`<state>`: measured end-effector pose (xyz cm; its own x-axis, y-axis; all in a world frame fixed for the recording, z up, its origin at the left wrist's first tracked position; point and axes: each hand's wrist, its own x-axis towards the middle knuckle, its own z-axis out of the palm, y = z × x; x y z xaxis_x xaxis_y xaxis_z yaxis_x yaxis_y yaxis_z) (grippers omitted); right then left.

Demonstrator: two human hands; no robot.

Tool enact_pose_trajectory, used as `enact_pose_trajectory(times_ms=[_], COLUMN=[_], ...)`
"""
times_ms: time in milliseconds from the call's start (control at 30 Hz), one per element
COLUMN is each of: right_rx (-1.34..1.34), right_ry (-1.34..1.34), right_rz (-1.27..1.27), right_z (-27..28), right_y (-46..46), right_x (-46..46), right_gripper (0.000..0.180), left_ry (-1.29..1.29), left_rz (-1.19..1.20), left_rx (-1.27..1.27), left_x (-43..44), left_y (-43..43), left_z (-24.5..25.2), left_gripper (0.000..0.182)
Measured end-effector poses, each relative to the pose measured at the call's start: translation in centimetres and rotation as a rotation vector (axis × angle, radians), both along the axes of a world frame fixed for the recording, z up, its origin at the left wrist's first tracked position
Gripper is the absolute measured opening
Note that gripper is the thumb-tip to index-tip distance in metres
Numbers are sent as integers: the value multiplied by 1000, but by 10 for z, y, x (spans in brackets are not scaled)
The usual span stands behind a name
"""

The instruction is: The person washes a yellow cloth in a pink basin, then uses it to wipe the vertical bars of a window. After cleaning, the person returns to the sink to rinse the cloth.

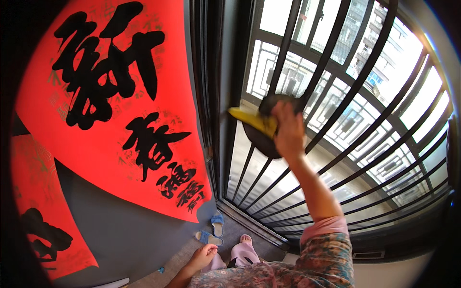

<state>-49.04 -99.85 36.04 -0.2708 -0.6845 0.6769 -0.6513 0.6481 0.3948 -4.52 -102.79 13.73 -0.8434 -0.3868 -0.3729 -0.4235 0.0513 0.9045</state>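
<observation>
My right hand (290, 133) is raised in front of dark vertical window bars (326, 126). It grips a soft black and yellow cloth (252, 120), which looks blurred and lies against or just before the bars. Exactly where the cloth touches the metal cannot be made out. Low in front of my body, my left hand (202, 256) hangs with its fingers curled together, and nothing shows in it. Below and beyond that hand lie a pair of blue slippers (217, 224) on the floor.
A large red paper banner (108, 144) with black brush writing hangs on a grey door or panel (119, 234) to the left. Another red sheet (43, 172) hangs beside it. The dark door frame (212, 108) stands between panel and bars. A floor track (248, 221) runs below.
</observation>
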Motion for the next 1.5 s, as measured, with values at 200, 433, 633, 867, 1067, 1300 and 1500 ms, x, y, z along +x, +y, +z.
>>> enact_pose_trajectory(times_ms=[200, 433, 633, 867, 1067, 1300, 1500], right_rx=[438, -293, -413, -32, 639, 10, -103], right_ry=[-237, -328, 494, -1071, -336, 364, 886], right_rz=[353, 342, -37, 615, 118, 64, -458], right_z=[-212, 81, 240, -134, -215, 197, 269], right_y=[56, 11, -17, -18, 9, 40, 110], right_x=[-25, 12, 10, -17, -11, -12, -20], right_gripper=[42, 21, 73, 52, 43, 13, 38], left_ry=[-40, 4, 32, -39, -136, -80, 16], left_rz=[-28, 10, -10, -60, -27, -26, -34], left_rx=[-71, -24, -50, -170, -205, -248, -292], left_x=[14, 27, -4, 22, 57, 51, 5], left_y=[1, -6, -1, 6, -1, -18, -23], left_z=[-12, 3, -4, -15, -29, -16, -4], left_gripper=[27, 26, 25, 26, 27, 26, 26])
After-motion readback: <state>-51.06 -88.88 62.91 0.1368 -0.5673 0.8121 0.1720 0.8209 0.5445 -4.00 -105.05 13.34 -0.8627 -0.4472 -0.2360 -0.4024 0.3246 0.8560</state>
